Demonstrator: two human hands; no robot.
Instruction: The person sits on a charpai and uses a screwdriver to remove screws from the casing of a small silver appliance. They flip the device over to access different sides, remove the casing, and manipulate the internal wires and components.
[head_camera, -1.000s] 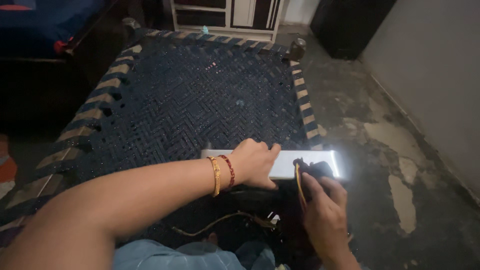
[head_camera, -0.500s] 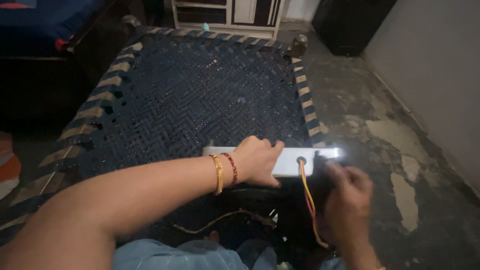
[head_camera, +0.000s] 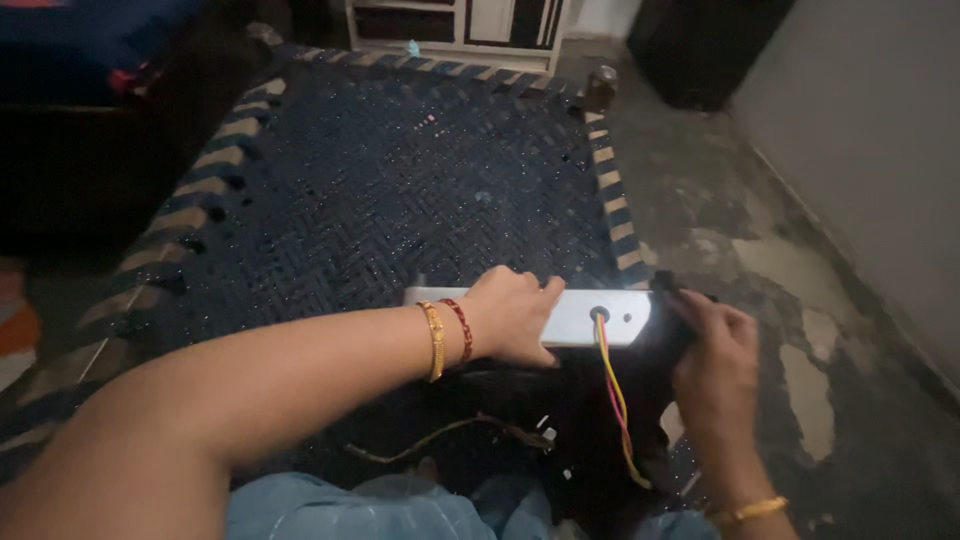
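A person seated at the edge of a woven cot (head_camera: 380, 190) steadied a flat white strip housing (head_camera: 570, 318) with both hands, seen from above. The left hand (head_camera: 512, 315) lay across the middle of the housing, its fingers (head_camera: 535, 292) curled together over the far edge and the thumb along the near edge, gripping it; a gold bangle (head_camera: 433, 340) and a red thread band (head_camera: 460, 328) sat on that wrist. The right hand (head_camera: 715, 355) was at the housing's right end, where a bright glare washed out the surface (whether those fingers pinched the end or only touched it could not be told); something small and dark (head_camera: 664, 280) showed just above them. A yellow wire and a pink one (head_camera: 610, 385) came out of a round hole near the right end of the housing and hung down together toward the person's lap. The housing lay level, just above the near edge of the cot, close to its right corner. A darker cable (head_camera: 450, 435) trailed beneath the left forearm. To the right ran a patchy concrete floor (head_camera: 780, 260); a pale cabinet (head_camera: 460, 25) stood beyond the cot.
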